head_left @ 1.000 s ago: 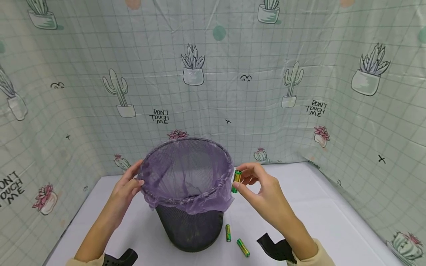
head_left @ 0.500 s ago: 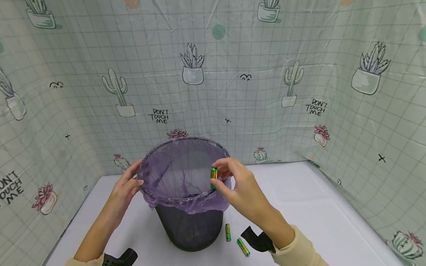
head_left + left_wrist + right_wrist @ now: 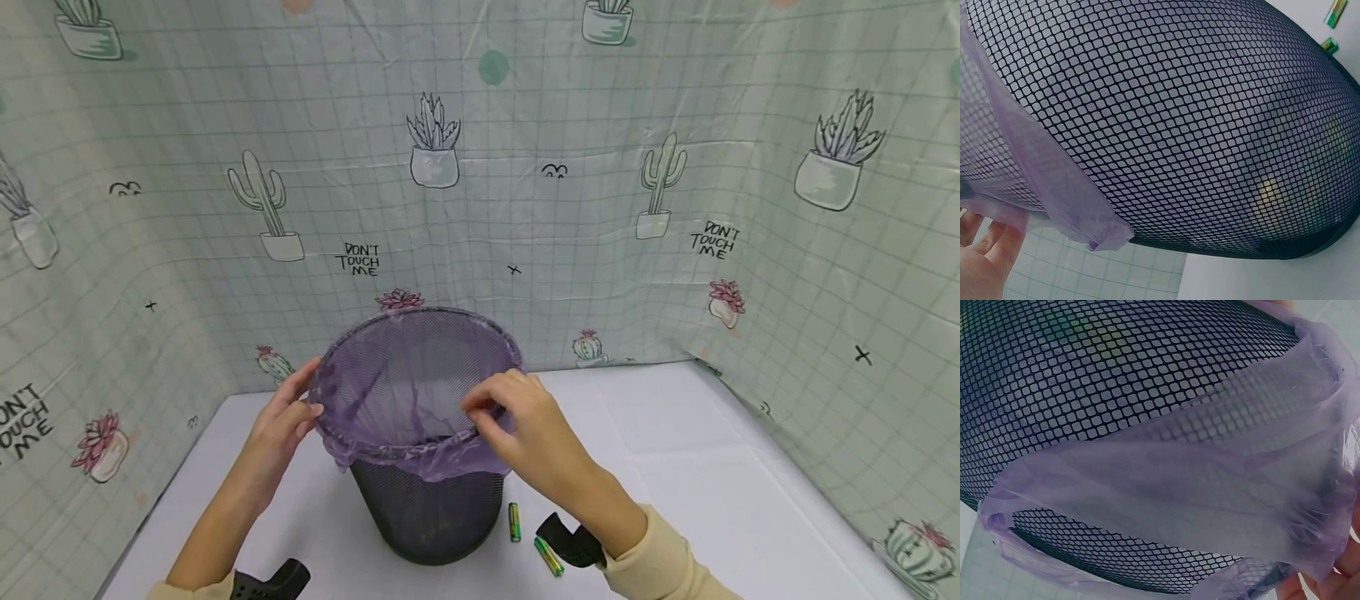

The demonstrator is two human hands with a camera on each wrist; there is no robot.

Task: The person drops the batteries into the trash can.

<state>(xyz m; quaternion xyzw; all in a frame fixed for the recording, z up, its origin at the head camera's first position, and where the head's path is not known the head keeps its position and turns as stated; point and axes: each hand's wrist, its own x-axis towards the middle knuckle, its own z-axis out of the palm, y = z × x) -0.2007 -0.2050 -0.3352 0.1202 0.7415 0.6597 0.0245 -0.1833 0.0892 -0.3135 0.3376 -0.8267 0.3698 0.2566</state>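
Now bin [image 3: 427, 500] (purple-lined) btwn both hands, rim-level.

A white table [image 3: 675, 467] carries a mesh bin [image 3: 431, 508] (purple-lined) — plus two batteries [image 3: 514, 522].

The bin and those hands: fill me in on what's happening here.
A person stands over a black mesh bin lined with a purple bag on a white table. The left hand rests on the bin's left rim. The right hand is over the right rim with fingers curled at the opening; nothing shows in them. Two green batteries lie on the table by the bin's base, to its right.
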